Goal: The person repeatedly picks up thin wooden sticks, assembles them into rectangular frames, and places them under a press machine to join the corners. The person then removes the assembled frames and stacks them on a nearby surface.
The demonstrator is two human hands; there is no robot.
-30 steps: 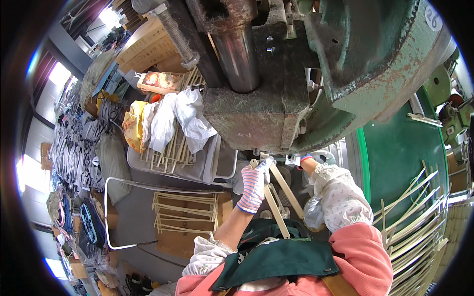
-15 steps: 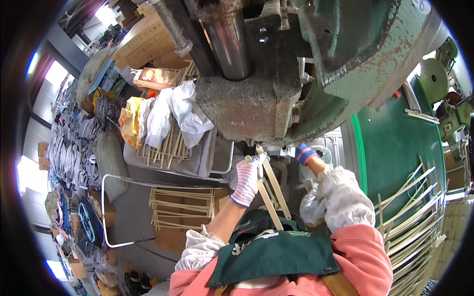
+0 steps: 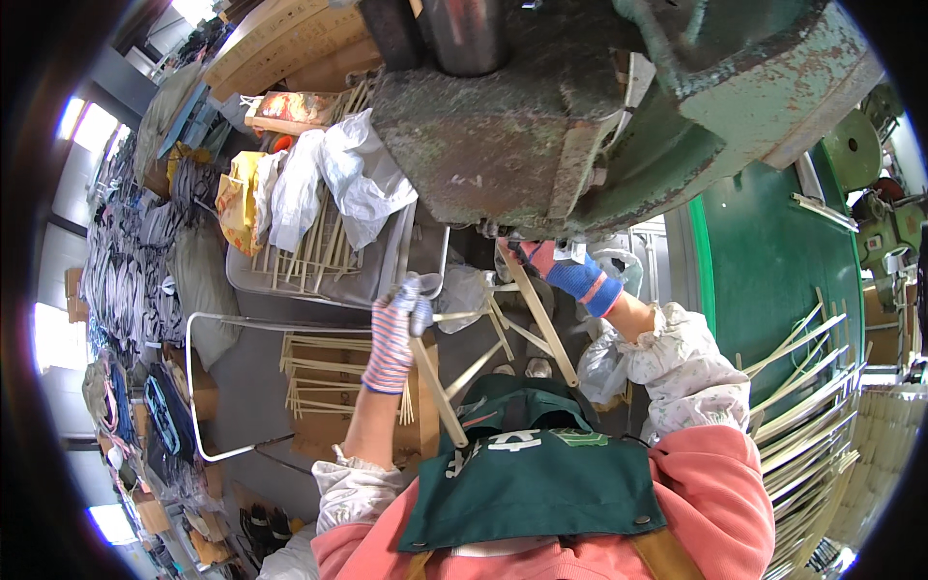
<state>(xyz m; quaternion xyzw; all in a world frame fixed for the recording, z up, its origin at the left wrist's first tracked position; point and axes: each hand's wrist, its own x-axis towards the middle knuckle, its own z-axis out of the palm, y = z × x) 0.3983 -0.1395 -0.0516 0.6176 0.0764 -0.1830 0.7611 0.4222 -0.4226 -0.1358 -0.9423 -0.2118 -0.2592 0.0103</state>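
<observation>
My left hand, in a striped glove, is closed round the upper part of a flat cream strip with rounded ends, which slants down toward my apron. My right hand, in a pink and blue glove, reaches under the block of a green machine. Its fingers close at the upper end of a second flat cream strip. That strip's lower end hangs free above my apron. The machine partly hides the right fingertips.
At the left, a grey cart tray carries thin strips and white plastic bags. A white metal frame and a cardboard box with more strips stand below it. On the right, strips pile up beside a green table.
My left hand has moved left with one strip, parting it from the other. My right hand has come left to the second strip's upper end. The view has shifted slightly.
</observation>
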